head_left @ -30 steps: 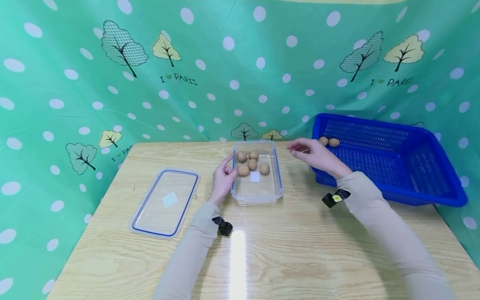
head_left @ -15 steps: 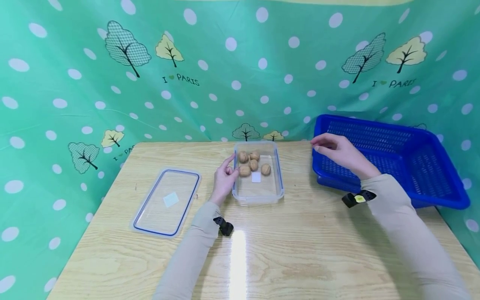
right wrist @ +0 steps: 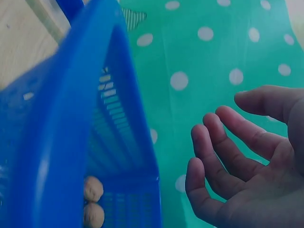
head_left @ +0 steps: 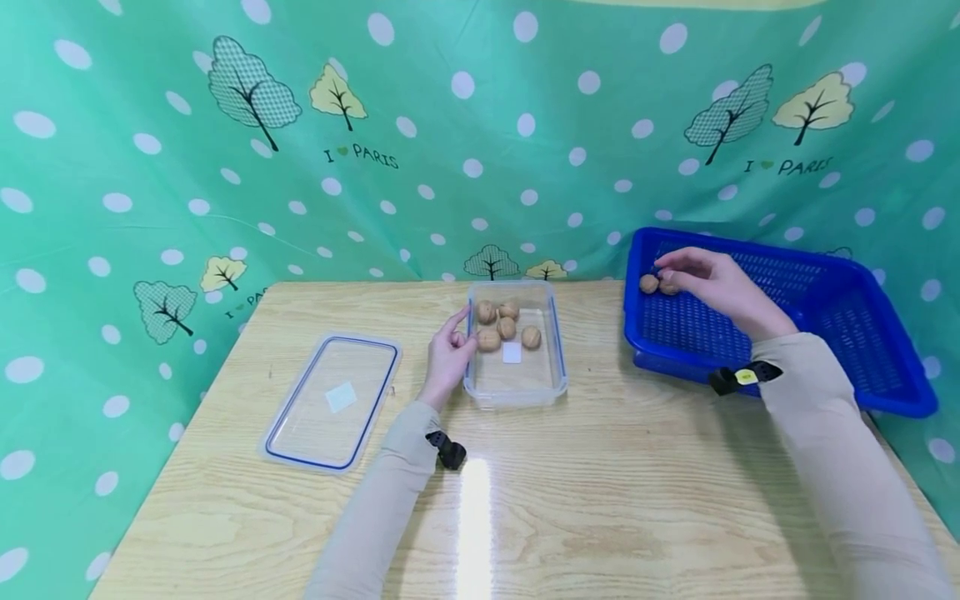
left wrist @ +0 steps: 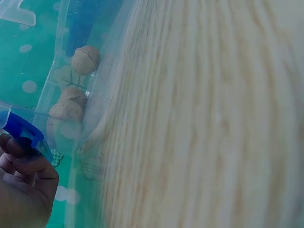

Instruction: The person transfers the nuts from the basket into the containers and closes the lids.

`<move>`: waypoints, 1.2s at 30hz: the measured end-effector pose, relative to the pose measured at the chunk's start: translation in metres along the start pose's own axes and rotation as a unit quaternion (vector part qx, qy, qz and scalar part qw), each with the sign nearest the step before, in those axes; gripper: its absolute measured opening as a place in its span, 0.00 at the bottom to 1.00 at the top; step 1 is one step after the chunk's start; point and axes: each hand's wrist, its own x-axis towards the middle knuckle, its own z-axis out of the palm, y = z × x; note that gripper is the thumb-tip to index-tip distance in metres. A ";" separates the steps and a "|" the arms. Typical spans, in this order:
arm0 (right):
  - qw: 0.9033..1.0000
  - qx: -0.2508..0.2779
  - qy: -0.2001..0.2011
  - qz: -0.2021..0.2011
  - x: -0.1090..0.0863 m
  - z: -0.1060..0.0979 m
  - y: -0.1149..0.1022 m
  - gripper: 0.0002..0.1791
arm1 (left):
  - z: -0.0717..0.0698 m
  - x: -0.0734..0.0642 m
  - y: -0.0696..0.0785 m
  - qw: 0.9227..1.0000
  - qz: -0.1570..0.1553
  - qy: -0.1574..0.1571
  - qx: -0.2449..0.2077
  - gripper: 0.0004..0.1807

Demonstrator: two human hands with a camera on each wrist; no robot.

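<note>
My left hand (head_left: 447,358) pinches the left side of a clear plastic food container (head_left: 517,396); in the left wrist view its curled fingers (left wrist: 35,168) are at a blue clip flap (left wrist: 21,127). Inside the container lie several walnuts (head_left: 531,337), mostly toward the back left, and a white square label (head_left: 512,352). My right hand (head_left: 716,283) hovers over the left part of a blue plastic basket (head_left: 750,329), fingers spread and loosely bent in the right wrist view, holding nothing. Two walnuts (head_left: 649,284) lie together in the basket's back left corner, just below those fingertips.
A clear lid (head_left: 333,404) with a blue seal lies flat on the wooden table (head_left: 570,500), left of the container. Behind the table hangs a green dotted curtain (head_left: 450,125). The basket's raised rim (head_left: 632,308) faces the container.
My right hand has moved right from beside the container, over the basket's left rim, to above the two walnuts. My left hand keeps its hold on the container.
</note>
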 end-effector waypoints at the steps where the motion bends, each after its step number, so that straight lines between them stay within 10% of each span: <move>1: 1.000 -0.001 -0.002 0.000 0.002 -0.002 0.002 0.27 | 0.000 0.000 0.000 1.000 -0.001 0.004 0.000 0.29; 10: 0.999 0.009 -0.025 0.020 0.018 -0.013 0.023 0.28 | 0.000 -0.001 -0.002 1.000 0.005 0.003 -0.005 0.29; 18: 0.997 0.024 -0.052 0.051 0.031 -0.021 0.029 0.30 | -0.003 -0.017 0.037 1.000 0.007 -0.009 0.007 0.29; 36: 0.997 -0.011 -0.057 0.053 0.060 -0.023 0.068 0.29 | 0.000 -0.001 -0.001 1.000 0.006 0.009 0.019 0.30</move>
